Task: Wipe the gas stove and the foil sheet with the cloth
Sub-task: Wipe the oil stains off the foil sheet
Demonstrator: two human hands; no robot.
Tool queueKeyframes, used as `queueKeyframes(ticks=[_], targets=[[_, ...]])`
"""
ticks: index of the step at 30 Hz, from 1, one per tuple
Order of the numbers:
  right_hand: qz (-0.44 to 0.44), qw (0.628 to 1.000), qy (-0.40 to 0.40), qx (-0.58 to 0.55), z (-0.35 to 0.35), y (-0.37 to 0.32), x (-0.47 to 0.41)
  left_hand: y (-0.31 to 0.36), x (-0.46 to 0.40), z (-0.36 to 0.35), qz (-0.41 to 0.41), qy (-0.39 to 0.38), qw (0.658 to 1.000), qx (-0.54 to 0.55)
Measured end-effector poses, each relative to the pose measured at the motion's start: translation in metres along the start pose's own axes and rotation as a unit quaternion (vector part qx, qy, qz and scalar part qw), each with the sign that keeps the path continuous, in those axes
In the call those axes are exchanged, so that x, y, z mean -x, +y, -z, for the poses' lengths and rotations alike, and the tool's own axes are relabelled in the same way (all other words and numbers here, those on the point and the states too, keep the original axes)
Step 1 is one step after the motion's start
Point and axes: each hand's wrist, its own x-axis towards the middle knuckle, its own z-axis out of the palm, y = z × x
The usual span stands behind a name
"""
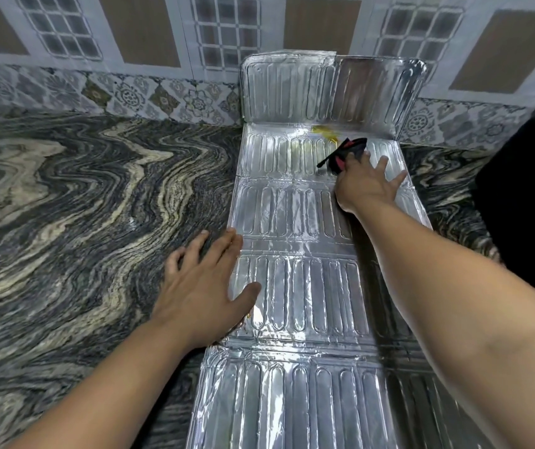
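A long embossed foil sheet (295, 286) lies flat on the marble counter, its far panel folded up against the tiled wall. A yellow stain (324, 132) marks the foil near that fold. My right hand (361, 184) presses a small black and red cloth (345, 153) onto the foil just below the stain, fingers spread over it. My left hand (208, 286) rests flat with fingers apart on the sheet's left edge, thumb on the foil. The gas stove is not clearly in view.
The grey and cream veined marble counter (75, 222) spreads to the left. A patterned tile wall (149, 59) runs along the back. A large black object (525, 202) stands at the right edge, close to the foil.
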Motion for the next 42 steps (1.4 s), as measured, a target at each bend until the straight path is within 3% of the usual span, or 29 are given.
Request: queueKeyframes(ticks=[42], targets=[[0.011,0.999,0.034,-0.034,-0.01,0.035,0.109,0.0,0.078,0.003,-0.08,-0.027,0.996,-0.007]])
